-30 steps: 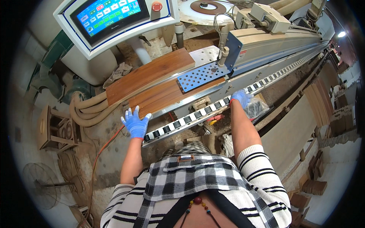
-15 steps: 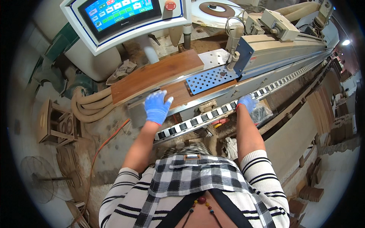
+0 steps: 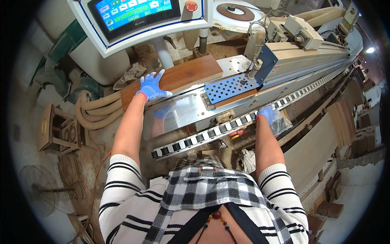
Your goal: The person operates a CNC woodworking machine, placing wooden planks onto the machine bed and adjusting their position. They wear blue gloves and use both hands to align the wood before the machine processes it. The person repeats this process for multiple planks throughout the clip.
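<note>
My left hand [image 3: 151,86], in a blue glove, lies with fingers spread on the near edge of a stack of long brown wooden boards [image 3: 191,73]. Below it is the bare shiny metal table [image 3: 178,110] of the machine. A brown board [image 3: 237,99] shows as a strip beneath the blue perforated plate [image 3: 231,88], partly hidden by it. My right hand [image 3: 266,112], gloved too, rests at the rail of black and white rollers [image 3: 211,133] along the machine's near side. Its fingers look extended, and nothing shows in them.
A control panel with a touchscreen [image 3: 136,14] and red button [image 3: 191,5] stands at the far left. The long machine housing [image 3: 308,61] runs off to the right. Ribbed hoses [image 3: 99,116] curve at left. Flat panels [image 3: 313,138] lean or lie at right.
My left hand has moved up and left from the board on the metal table to the stack. That board has slid right under the perforated plate. My right hand stays at the rail.
</note>
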Available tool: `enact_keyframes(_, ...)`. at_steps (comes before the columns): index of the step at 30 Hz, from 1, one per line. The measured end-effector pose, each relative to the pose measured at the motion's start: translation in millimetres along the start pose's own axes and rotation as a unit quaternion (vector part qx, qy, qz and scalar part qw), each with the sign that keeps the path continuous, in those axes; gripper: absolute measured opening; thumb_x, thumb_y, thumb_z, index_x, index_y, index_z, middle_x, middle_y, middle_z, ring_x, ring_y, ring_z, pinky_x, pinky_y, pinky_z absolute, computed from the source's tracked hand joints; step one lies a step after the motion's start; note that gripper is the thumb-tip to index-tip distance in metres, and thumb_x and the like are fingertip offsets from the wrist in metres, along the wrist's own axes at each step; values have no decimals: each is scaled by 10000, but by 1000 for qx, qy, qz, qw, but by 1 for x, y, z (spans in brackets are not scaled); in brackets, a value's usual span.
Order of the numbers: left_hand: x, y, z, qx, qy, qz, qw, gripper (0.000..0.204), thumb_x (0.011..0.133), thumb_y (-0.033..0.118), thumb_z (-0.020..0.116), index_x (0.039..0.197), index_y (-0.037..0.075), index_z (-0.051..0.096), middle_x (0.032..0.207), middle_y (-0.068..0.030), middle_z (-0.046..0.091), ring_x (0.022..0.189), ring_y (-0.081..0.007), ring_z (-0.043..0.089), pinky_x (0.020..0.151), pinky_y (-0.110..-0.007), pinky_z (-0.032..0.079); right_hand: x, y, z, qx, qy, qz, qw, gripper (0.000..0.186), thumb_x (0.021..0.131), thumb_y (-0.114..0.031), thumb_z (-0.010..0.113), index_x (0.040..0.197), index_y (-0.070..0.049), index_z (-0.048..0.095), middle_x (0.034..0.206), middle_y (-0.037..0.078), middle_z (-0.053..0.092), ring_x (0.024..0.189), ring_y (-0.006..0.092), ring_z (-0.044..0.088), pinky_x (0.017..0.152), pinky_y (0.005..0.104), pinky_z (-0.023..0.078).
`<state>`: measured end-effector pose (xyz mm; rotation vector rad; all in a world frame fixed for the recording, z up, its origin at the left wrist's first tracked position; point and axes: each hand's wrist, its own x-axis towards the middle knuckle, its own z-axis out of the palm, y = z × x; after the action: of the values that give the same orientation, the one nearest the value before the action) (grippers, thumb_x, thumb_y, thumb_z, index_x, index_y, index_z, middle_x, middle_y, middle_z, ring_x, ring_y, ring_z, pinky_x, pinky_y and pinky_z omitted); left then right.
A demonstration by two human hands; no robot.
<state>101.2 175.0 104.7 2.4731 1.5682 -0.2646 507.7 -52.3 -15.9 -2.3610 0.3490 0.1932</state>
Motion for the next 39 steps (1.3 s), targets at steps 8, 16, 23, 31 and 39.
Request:
enact_keyframes(8,-66,-21,12,-33,136,-10,990,1169,567,562,817,1511,196,233,1456,-230,327,1384,-387,246,1156,-506,107,3,0,-3,-22,-38,8,999,719,959,-503,362,1502,-61,199,1468,199,369,1226,355,505,986,461,427)
enact_keyframes(16,-207,-69,37,-38,113,-30,992,1166,541,572,829,1491,167,288,1431,-248,318,1365,-403,247,1161,-525,50,-5,-3,-5,0,-18,24,1000,694,963,-532,303,1486,-78,263,1453,223,388,1254,386,478,1018,490,396)
enact_keyframes(23,-207,-28,80,-36,100,54,993,1131,523,633,796,1458,177,354,1386,-242,349,1322,-418,282,1145,-543,92,-14,-12,-15,9,-37,33,999,678,966,-522,302,1478,-79,274,1420,212,425,1241,379,488,1002,484,415)
enact_keyframes(31,-110,46,95,-58,74,66,993,804,761,603,666,1428,218,438,1551,-218,184,1445,-384,120,1172,-471,75,-16,-12,-18,-3,-28,25,999,690,954,-536,329,1467,-75,292,1376,215,470,1182,387,536,972,471,444)
enact_keyframes(39,-91,73,119,-72,164,44,983,744,762,633,640,1375,234,502,1504,-149,336,1401,-340,267,1157,-470,151,-12,-10,-14,-7,-33,21,999,698,952,-527,351,1474,-71,268,1378,213,464,1177,384,539,968,478,441)
